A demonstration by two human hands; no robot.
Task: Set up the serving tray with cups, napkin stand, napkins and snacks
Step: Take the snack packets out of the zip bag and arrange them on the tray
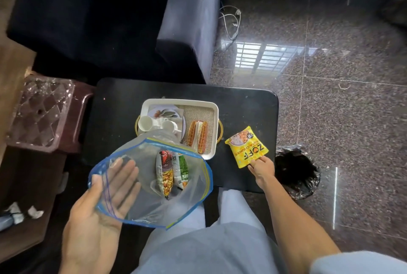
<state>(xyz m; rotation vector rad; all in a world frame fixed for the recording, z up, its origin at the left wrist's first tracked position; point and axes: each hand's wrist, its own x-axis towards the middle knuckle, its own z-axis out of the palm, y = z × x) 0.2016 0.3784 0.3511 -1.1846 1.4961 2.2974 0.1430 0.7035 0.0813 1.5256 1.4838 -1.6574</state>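
Note:
A white serving tray stands on the small black table. In it are white cups on a floral plate and an orange napkin stand with napkins. My left hand holds open a clear zip bag with a blue rim; two snack packets lie inside it. My right hand pinches the corner of a yellow snack packet, which rests on the table just right of the tray.
A clear faceted plastic stool stands left of the table. A dark sofa is behind it. A bin with a black liner sits on the glossy granite floor at the right. My knees are under the table's near edge.

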